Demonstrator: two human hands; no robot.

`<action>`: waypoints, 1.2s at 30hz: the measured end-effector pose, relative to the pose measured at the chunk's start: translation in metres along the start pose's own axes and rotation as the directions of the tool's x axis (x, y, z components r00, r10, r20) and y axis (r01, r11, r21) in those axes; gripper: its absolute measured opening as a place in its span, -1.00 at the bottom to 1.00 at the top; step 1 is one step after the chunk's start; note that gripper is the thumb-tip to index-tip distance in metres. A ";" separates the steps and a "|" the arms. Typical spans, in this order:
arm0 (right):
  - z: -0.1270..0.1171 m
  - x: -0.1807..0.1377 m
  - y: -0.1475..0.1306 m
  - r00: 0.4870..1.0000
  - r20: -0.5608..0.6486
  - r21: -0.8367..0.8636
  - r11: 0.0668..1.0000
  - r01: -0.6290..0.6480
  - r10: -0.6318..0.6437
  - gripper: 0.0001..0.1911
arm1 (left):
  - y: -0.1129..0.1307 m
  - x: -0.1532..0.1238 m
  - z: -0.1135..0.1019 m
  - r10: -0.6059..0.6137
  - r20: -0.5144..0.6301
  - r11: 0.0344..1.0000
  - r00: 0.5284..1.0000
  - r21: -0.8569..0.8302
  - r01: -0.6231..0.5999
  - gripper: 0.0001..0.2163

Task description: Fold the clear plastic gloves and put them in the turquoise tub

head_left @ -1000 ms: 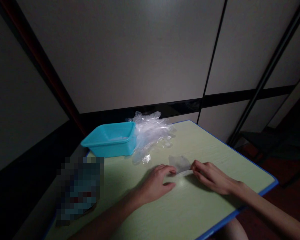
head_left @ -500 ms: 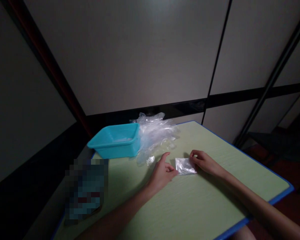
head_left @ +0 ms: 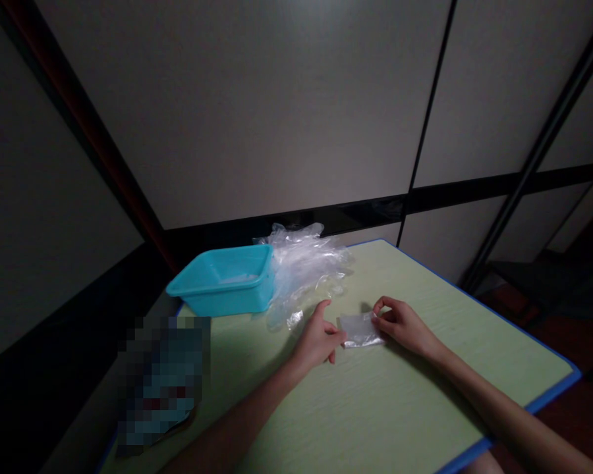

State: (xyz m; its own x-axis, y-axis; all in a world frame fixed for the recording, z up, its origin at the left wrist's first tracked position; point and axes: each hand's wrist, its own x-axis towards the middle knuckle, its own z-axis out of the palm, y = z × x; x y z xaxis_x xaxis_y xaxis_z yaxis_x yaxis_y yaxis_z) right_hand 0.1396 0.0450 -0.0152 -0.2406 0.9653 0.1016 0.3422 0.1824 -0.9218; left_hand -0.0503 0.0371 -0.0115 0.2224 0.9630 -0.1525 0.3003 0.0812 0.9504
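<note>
A small flat clear plastic packet [head_left: 360, 329] lies at the table's middle, between my two hands. My right hand [head_left: 405, 326] pinches its upper right corner with thumb and fingers. At the lower left edge of the packet, a fingertip of my left hand [head_left: 316, 339] touches it. The other fingers of that hand are spread, one raised and one pointing down toward the tabletop. Beyond the left hand is a loose pile of clear plastic disposable gloves [head_left: 304, 263]. What the packet contains cannot be made out.
A turquoise plastic basin [head_left: 227, 299] stands left of the pile, with something pale inside. A pixelated bluish item [head_left: 170, 382] lies at the table's left side. The pale green table [head_left: 375, 415] has a blue edge. Light cabinet panels [head_left: 286, 118] rise behind it.
My left fingers have spread, and one now shows below the packet's edge. The packet's surface looks duller and slightly shifted. My right hand keeps its pinch. The view has moved slightly.
</note>
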 end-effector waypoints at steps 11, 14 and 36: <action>0.003 -0.003 0.002 0.993 -0.116 -0.103 0.995 0.009 -0.021 -0.87 | 0.000 -0.001 0.001 0.004 -0.025 1.000 1.000 -0.022 -0.005 -0.40; 0.002 -0.005 0.001 0.989 -0.137 -0.132 0.990 0.039 -0.057 -0.87 | -0.003 0.000 0.003 0.019 -0.044 1.000 0.999 -0.018 -0.019 -0.41; 0.022 -0.025 -0.007 0.862 0.433 -0.686 0.524 0.505 -0.264 -0.46 | -0.005 -0.002 0.004 0.073 -0.043 0.997 0.996 0.043 -0.072 -0.57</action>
State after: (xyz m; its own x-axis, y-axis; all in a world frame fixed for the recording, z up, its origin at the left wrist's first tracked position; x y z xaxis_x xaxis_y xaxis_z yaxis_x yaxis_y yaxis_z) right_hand 0.1226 0.0157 -0.0192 -0.6910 0.7027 0.1695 0.6807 0.7114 -0.1749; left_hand -0.0482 0.0339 -0.0177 0.2039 0.9765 -0.0705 0.3230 0.0009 0.9464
